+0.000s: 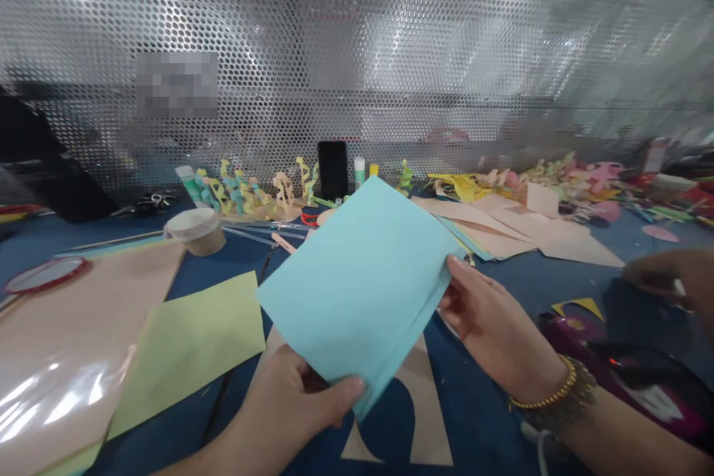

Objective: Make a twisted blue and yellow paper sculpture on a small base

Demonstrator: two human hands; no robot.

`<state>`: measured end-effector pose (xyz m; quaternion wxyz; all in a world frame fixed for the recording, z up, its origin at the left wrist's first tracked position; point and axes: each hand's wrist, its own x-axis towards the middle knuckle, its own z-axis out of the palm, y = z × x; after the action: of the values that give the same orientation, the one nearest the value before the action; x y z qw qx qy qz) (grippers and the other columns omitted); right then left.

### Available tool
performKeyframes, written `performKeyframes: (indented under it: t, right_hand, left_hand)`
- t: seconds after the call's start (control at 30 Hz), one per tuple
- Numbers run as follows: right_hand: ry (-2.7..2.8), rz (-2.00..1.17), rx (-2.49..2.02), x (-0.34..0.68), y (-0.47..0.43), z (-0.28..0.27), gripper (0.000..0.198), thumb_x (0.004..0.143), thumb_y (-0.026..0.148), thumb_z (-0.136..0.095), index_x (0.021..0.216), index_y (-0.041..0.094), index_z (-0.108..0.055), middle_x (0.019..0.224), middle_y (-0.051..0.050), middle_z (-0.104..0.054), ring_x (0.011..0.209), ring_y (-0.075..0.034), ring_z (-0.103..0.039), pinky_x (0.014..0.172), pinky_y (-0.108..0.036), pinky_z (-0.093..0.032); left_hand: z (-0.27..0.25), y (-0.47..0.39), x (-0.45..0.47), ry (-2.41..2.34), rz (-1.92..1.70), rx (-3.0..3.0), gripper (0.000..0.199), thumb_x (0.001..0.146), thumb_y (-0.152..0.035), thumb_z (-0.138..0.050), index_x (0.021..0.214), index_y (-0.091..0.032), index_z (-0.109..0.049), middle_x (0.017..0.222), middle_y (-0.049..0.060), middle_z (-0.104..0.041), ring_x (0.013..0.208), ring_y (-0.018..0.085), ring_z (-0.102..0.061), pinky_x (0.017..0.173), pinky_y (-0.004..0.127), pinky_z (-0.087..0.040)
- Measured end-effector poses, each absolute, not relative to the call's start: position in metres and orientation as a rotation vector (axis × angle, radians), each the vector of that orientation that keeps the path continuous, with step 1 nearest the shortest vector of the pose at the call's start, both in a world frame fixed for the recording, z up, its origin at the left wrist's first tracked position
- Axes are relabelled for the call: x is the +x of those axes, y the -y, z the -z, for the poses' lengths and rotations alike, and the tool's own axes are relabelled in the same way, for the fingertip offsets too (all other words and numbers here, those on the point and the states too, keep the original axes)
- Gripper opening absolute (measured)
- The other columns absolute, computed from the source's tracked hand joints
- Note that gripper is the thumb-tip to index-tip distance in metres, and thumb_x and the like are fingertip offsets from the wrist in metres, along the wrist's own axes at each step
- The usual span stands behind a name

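A light blue sheet of paper [362,290], folded or doubled along its lower right side, is held up tilted over the table. My left hand [301,401] pinches its lower edge, thumb on top. At the right corner my right hand [480,312] grips it between thumb and fingers; a beaded bracelet circles that wrist. Beneath lies a beige sheet with curved cut-outs [429,416], partly hidden by the blue paper. A pale green sheet [195,346] rests to the left, overlapping a shiny beige stack [72,357].
Along the perforated metal panel [390,52] stand a black phone [333,169], glue sticks [359,172] and several curly paper shapes [239,193]. A paper cup [198,232] is at left. Beige sheets [518,227] lie at right, near another person's hand [669,275].
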<state>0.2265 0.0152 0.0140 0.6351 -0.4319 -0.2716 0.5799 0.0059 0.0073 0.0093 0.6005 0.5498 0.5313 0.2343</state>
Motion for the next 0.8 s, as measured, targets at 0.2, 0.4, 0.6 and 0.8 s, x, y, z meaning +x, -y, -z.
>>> performKeyframes:
  t: [0.2,0.4,0.6,0.8]
  right_hand:
    - [0.574,-1.344,-0.966,0.223,-0.018,-0.012,0.017,0.076,0.036,-0.068,0.079,0.019,-0.066,0.07,0.003,-0.052,0.057,-0.007,-0.045,0.041,-0.014,-0.041]
    - [0.577,-1.341,-0.974,0.22,-0.015,-0.01,0.012,0.078,0.035,-0.067,0.08,0.023,-0.067,0.076,0.003,-0.058,0.062,-0.006,-0.051,0.045,-0.012,-0.046]
    - [1.099,-1.213,-1.133,0.24,-0.018,-0.033,0.034,0.089,0.043,-0.048,0.115,0.023,-0.058,0.103,-0.007,-0.062,0.086,-0.019,-0.06,0.063,-0.031,-0.055]
    - [2.0,0.093,-1.725,0.286,-0.025,-0.037,0.02,0.088,0.028,-0.048,0.103,0.021,-0.06,0.103,-0.008,-0.061,0.091,-0.023,-0.06,0.078,-0.039,-0.049]
  left_hand:
    - [-0.01,0.001,0.014,-1.143,-0.708,1.158,0.049,0.049,-0.032,-0.077,0.096,-0.023,-0.067,0.099,0.008,-0.071,0.087,0.03,-0.064,0.073,0.039,-0.053]
    - [-0.011,0.0,0.01,-1.117,-0.517,1.09,0.022,0.054,-0.033,-0.072,0.073,-0.025,-0.073,0.073,0.003,-0.074,0.067,0.026,-0.064,0.062,0.036,-0.051]
    - [-0.016,-0.006,0.006,-1.189,-0.492,1.137,0.022,0.056,-0.044,-0.072,0.062,-0.023,-0.073,0.056,0.003,-0.066,0.055,0.018,-0.058,0.049,0.026,-0.044]
    - [-0.006,-0.017,0.002,-1.35,-0.722,1.106,0.031,0.06,-0.049,-0.072,0.072,-0.02,-0.072,0.058,0.002,-0.063,0.058,0.016,-0.054,0.047,0.022,-0.039]
